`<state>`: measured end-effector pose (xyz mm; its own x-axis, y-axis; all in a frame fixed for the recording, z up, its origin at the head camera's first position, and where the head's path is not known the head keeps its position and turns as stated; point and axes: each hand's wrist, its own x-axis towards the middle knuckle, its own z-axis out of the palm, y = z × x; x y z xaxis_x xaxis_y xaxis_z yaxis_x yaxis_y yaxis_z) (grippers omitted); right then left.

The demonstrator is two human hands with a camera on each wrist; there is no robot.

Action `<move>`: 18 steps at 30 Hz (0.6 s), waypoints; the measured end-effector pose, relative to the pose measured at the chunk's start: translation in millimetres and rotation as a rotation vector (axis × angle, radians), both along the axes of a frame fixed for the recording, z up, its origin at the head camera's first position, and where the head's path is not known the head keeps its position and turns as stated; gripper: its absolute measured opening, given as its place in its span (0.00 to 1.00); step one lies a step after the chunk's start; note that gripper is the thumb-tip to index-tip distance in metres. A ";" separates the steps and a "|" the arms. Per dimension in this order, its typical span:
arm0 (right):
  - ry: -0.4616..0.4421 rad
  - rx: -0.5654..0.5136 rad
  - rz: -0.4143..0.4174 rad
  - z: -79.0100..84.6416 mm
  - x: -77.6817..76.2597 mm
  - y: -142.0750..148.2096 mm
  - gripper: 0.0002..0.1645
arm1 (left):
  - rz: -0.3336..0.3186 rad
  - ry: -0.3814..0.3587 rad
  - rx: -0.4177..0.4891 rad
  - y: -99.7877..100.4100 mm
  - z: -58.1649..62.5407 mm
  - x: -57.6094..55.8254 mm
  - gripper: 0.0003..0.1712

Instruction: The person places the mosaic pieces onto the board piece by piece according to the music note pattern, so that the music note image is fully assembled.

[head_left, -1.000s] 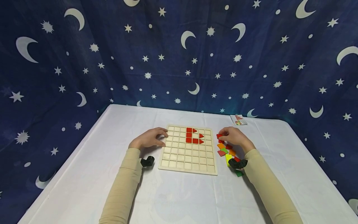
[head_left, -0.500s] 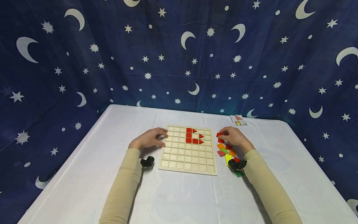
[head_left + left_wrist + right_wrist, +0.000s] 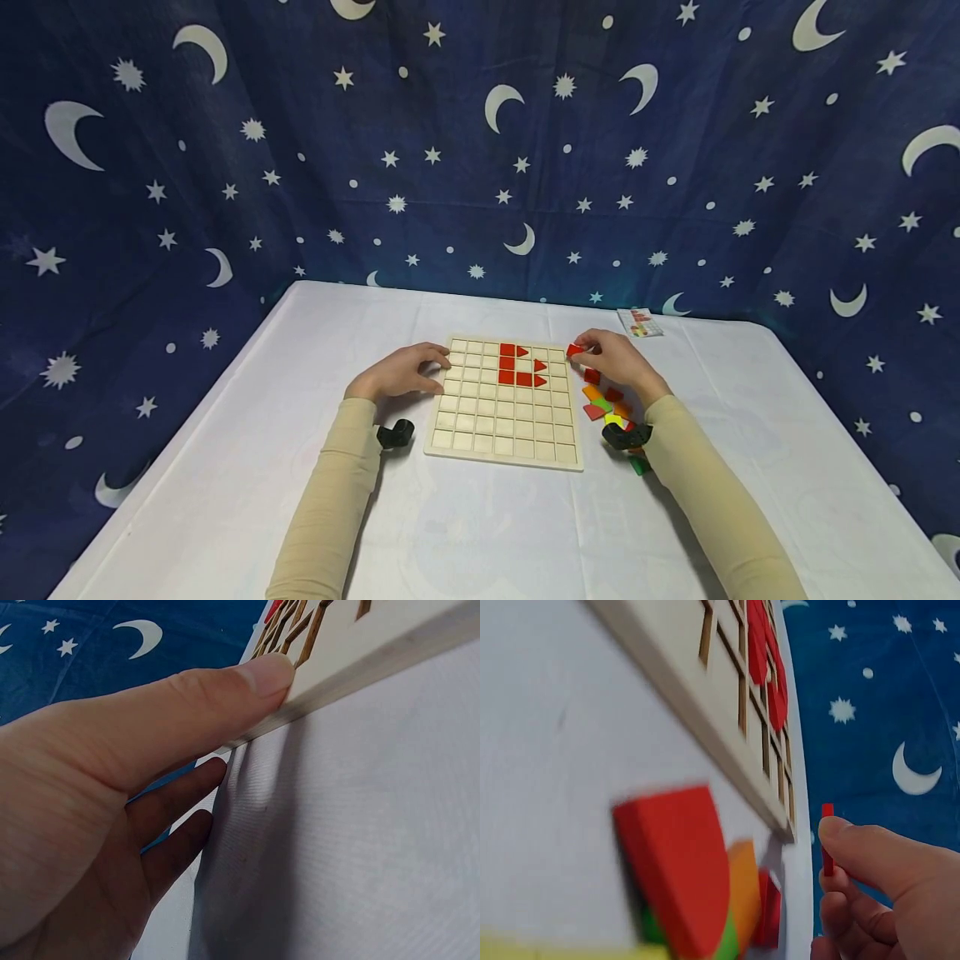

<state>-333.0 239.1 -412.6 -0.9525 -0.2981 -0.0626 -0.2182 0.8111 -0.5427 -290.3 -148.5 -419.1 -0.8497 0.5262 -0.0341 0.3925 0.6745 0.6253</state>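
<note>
My right hand pinches a flat red tile between thumb and fingers, beside the board's upper right corner. Seen edge-on in the right wrist view, this tile stands upright. The wooden grid board lies flat in the middle of the table; red squares and red pointed tiles fill some of its upper cells. At the board's left edge rests my left hand, fingers loosely bent. Its thumb touches the board's side in the left wrist view.
Loose tiles in red, orange, yellow and green lie right of the board, among them an orange one and a green one, partly under my right wrist camera. A small picture card lies at the table's back right, before the starry curtain.
My right hand has lifted a red tile from the top of the loose pile and carried it left and slightly back, toward the board's corner. The left hand and board have stayed put.
</note>
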 end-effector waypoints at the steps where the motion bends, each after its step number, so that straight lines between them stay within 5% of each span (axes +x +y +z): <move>1: 0.011 -0.006 0.016 0.6 -0.5 -3.1 0.22 | 0.000 0.001 -0.002 0.0 -0.1 -0.1 0.24; 18: 0.012 -0.007 0.192 5.7 -1.7 -54.8 0.15 | 0.004 -0.006 -0.008 1.0 1.6 -0.1 0.24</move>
<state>-334.7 184.4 -406.9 -0.8786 -0.4752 -0.0485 -0.3755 0.7499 -0.5446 -290.4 -147.5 -417.5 -0.8516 0.5225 -0.0429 0.3863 0.6808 0.6223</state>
